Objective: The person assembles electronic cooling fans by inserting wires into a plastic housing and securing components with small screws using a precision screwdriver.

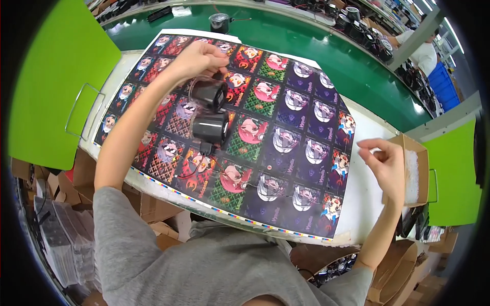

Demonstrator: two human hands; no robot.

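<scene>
A large sheet printed with cartoon character cards covers most of the white table. Two black cylinders, each with a glossy dark round end, lie on their sides left of the sheet's middle. Something clear shows around the farther cylinder, and a thin black cable trails from the nearer one. My left hand is just beyond the farther cylinder, fingertips pinched together; whatever they hold is hidden. Past the sheet's right edge, my right hand is raised with thumb and fingers curled into a pinch, its contents too small to make out.
An open cardboard box with small whitish pieces stands beside my right hand. Across the far side runs a green conveyor belt carrying a dark cylinder with a lead. Green panels flank the table. At far right, a person stands near a blue crate.
</scene>
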